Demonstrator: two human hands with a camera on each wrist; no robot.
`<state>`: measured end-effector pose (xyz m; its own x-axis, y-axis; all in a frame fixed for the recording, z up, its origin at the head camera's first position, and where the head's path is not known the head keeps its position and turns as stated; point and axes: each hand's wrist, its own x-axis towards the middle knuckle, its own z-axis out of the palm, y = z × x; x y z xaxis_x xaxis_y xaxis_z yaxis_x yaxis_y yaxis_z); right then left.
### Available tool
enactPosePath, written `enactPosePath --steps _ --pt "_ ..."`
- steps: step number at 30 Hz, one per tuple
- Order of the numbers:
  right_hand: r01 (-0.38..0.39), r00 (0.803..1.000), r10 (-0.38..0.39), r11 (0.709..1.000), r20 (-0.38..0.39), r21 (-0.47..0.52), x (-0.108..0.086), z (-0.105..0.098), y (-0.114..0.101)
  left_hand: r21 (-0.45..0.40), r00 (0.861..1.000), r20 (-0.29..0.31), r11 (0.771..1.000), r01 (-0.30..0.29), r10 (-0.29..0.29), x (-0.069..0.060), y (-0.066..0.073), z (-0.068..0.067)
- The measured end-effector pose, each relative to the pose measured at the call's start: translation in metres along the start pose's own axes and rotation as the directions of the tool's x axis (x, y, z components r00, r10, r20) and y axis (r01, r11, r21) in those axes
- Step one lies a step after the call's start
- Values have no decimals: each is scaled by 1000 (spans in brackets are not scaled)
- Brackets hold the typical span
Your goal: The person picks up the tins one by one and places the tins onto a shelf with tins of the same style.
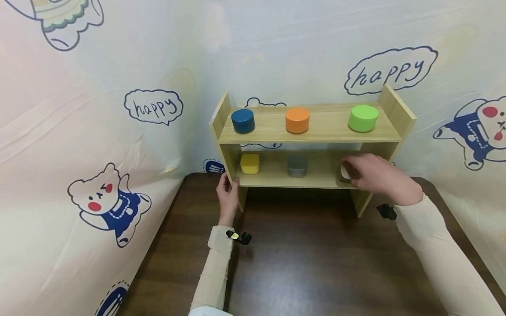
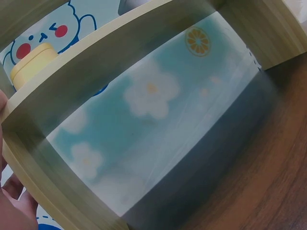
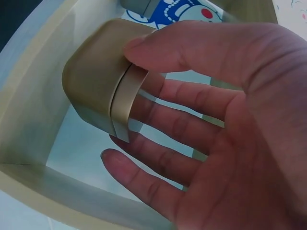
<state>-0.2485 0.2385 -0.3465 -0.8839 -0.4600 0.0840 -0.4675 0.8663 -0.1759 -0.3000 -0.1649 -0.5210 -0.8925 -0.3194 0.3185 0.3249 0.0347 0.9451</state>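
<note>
On the lower board of a two-tier wooden shelf [image 1: 272, 180], near its right end, my right hand [image 1: 371, 173] holds a gold-brown square tin [image 3: 96, 72]. The right wrist view shows the thumb on one side of the tin and fingers behind it; its lid seam is visible. From the head view the hand hides most of the tin. My left hand [image 1: 228, 197] grips the shelf's left side panel near the lower board. Left of the tin, on the same board, stand a grey square tin [image 1: 297, 166] and a yellow square tin [image 1: 250, 163].
Along the top board stand a blue round tin [image 1: 243, 121], an orange round tin [image 1: 297, 120] and a green round tin [image 1: 363, 118]. The shelf stands on a dark wooden table [image 1: 292, 263]. Behind it hangs a printed cloth [image 1: 276, 52].
</note>
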Motion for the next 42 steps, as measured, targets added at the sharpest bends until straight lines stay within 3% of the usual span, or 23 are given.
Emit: enactPosePath --steps 7,11,24,38,42 --pt "4 1000 -4 1000 -4 -9 11 -1 4 -8 1000 25 1000 -17 17 -2 24 4" --pt "8 1000 -8 1000 10 -13 13 2 8 -17 1000 7 1000 -6 6 -8 33 4" --pt "-17 998 17 1000 65 7 24 6 14 -40 1000 9 999 8 -7 -10 34 2" --pt "18 999 -19 1000 37 25 29 9 18 -32 1000 22 999 17 -16 -13 32 -1" --pt "9 999 -10 1000 45 27 32 7 19 -23 1000 9 1000 7 -7 -5 19 0"
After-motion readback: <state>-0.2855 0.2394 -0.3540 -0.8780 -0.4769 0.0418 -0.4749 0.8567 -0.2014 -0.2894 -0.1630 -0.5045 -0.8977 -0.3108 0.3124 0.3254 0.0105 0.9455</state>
